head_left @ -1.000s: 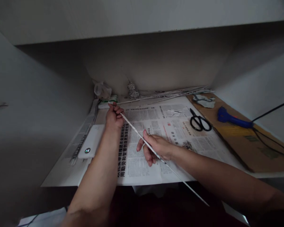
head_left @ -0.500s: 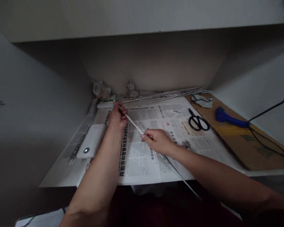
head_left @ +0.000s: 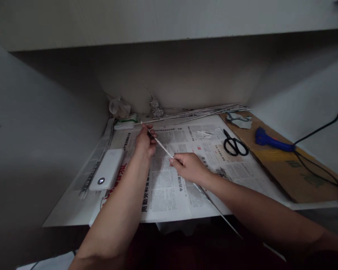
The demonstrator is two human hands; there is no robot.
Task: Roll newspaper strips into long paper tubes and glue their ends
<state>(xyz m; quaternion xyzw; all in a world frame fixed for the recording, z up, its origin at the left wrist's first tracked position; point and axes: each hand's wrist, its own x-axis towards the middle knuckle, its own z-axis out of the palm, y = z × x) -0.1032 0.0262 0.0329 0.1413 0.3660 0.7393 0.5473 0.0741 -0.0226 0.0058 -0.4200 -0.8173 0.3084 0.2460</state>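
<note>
A thin, pale twisted paper cord (head_left: 165,150) is stretched slantwise between my hands above the newspaper (head_left: 163,187). My left hand (head_left: 145,140) has its fingers closed around the upper part, and a short tip sticks out beyond the thumb. Farther down, my right hand (head_left: 187,165) pinches the cord between thumb and fingers. Below the right hand long thin strands trail past the table's front edge toward my body. Part of the cord is hidden inside each hand.
Black-handled scissors (head_left: 235,145) lie right of the newspaper. A blue glue gun (head_left: 273,141) with a black cable rests on cardboard (head_left: 304,180). On the left sits a white power bank (head_left: 107,168). Thin paper sticks (head_left: 202,112) and a small woven piece (head_left: 156,108) are at the back.
My left hand has shifted right, closer to my right hand, so the cord between them is shorter. My right hand has barely moved and keeps its pinch.
</note>
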